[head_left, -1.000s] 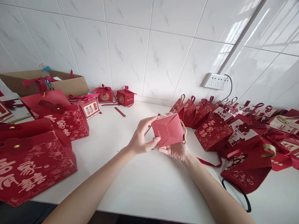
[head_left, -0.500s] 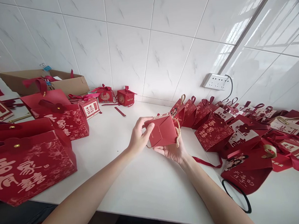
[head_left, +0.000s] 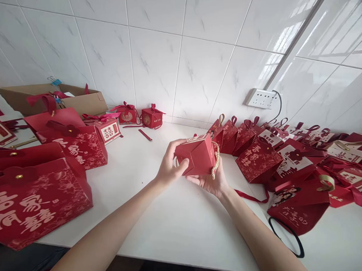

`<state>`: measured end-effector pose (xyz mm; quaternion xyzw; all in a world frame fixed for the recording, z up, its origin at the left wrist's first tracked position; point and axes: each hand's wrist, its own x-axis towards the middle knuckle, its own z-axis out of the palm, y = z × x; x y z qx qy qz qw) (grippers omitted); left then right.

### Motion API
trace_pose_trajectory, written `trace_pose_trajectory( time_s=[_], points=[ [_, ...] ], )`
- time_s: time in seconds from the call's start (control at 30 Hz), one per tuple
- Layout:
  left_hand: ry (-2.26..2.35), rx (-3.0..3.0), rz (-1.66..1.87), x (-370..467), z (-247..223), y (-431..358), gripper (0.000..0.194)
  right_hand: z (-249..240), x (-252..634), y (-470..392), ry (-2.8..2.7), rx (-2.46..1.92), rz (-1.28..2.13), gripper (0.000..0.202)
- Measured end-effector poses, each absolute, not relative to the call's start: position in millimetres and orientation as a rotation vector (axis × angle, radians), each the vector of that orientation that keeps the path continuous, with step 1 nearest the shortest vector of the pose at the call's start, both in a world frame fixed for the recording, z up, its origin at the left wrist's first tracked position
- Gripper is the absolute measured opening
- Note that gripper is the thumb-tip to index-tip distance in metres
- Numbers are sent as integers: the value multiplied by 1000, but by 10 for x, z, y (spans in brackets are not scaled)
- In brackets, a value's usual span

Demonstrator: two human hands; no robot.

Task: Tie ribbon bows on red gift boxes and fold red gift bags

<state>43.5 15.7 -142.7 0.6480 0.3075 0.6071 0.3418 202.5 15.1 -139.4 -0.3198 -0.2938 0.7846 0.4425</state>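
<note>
Above the middle of the white table, both hands hold a small red gift box (head_left: 200,156) with its folded bottom panel turned towards me. My left hand (head_left: 170,162) grips its left side, thumb pressed on the folded flaps and fingers over the top edge. My right hand (head_left: 214,182) supports it from below and from the right, palm up, partly hidden behind the box. A twisted gold cord (head_left: 215,160) hangs down the right side of the box, close to my right fingers. Part of the cord shows at the left edge too.
Large red gift bags (head_left: 39,197) stand at the left, before an open cardboard box (head_left: 83,103). Two small red boxes (head_left: 152,116) sit by the tiled wall. Many red bags (head_left: 258,160) crowd the right side, below a power strip (head_left: 261,99). A black loop (head_left: 289,242) lies near the front right.
The box has tilted slightly in my hands, and more of its printed right side shows. My left thumb has slid a little lower on the bottom panel.
</note>
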Motion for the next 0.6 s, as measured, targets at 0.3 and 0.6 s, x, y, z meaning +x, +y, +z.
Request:
trace_pose_trajectory(
  time_s=[0.3,0.6],
  points=[
    [791,1634,1614,458,-1459,181,43,-1368,2013,140,-753,-788,1922,58],
    [753,1673,1597,440,-1458,183,45,-1367,2025,133,-747,-773,1926,59]
  ],
)
